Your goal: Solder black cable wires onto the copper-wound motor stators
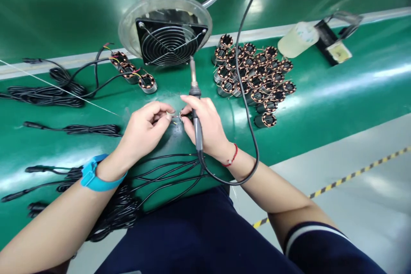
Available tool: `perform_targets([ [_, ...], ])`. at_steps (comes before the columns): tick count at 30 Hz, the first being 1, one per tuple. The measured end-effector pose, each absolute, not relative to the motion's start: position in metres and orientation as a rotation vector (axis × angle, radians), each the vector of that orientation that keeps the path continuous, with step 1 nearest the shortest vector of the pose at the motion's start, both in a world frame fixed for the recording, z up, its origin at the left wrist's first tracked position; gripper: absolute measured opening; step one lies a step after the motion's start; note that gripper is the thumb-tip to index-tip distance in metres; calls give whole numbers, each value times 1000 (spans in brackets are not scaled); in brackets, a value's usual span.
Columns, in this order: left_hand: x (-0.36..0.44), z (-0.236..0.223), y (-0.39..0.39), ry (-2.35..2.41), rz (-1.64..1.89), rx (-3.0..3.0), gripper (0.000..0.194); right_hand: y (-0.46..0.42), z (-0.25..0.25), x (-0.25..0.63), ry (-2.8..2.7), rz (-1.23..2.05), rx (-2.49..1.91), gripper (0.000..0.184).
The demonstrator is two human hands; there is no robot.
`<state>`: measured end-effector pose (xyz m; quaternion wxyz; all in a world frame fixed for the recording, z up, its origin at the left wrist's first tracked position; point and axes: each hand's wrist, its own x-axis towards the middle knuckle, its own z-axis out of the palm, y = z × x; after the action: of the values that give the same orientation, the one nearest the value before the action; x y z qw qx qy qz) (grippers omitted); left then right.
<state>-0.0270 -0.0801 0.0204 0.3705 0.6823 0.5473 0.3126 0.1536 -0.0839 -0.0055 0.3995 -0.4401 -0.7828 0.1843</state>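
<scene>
My left hand [146, 130] is closed in a pinch on thin wire ends over the green table [337, 94]. My right hand [205, 126] grips a soldering iron [195, 107], its tip pointing away toward the fan, and its fingertips meet the left hand's fingers at the same small wires [175, 115]. The iron's black cord [247, 107] loops round my right wrist and runs up out of view. A blue band sits on my left wrist, a red string on my right.
A fume extractor fan [170, 43] in a clear hood stands just beyond my hands. Several copper-wound stators [257, 79] are heaped to the right, three wired ones [133, 70] to the left. Black cable bundles [48, 94] lie along the left. A pale bottle [297, 38] lies at back right.
</scene>
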Motion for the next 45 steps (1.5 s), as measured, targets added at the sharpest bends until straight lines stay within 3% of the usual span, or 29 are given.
perform_targets([
  [9, -29, 19, -82, 1360, 856, 1686, 7, -92, -1, 149, -1925, 518, -1032, 43],
  [20, -30, 30, -83, 1198, 768, 2114, 13, -92, -9, 147, -1771, 672, -1002, 47],
  [32, -33, 24, -77, 1438, 919, 1904, 9, -97, -7, 150, -2213, 433, -1084, 42],
  [37, -27, 29, -76, 1415, 777, 1935, 10, -93, 0, 161, -1982, 404, -1077, 38],
  [45, -12, 44, -64, 1429, 611, 2014, 12, -78, -11, 179, -1958, 815, -1143, 65],
])
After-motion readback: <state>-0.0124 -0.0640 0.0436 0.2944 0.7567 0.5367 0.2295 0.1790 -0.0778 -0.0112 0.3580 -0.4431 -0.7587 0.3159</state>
